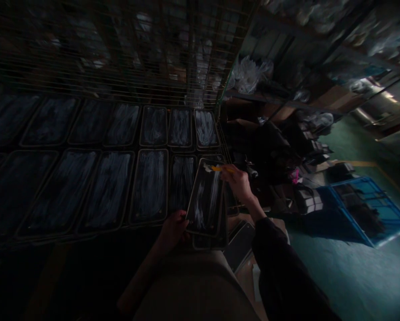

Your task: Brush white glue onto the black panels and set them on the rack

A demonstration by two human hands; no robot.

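Held panel: a dark rectangular panel (204,200) with a pale rim and white smeared streaks. It's tipped up in front of the person, over a couple of spare panels (213,243) lying just under its lower edge.
Left hand: the left hand (173,229) is clamped on the panel's lower left corner, fingers curled round the edge.
Right hand: the right hand (238,180) sits at the panel's top right corner, fingers pinched round a small yellow-handled brush (216,168).
Brush tip: white and gloopy, at the panel's top edge. It looks like it's touching, but it's too dark to swear to it.
Laid-out lot: two rows of matching streaked panels (109,189) lie flat, left of the held panel and beyond it.
Backdrop: wire mesh (119,53) stands beyond the panel, behind those rows.
Off to the side: a blue plastic crate (370,209) on green floor, well to the right of the panel.
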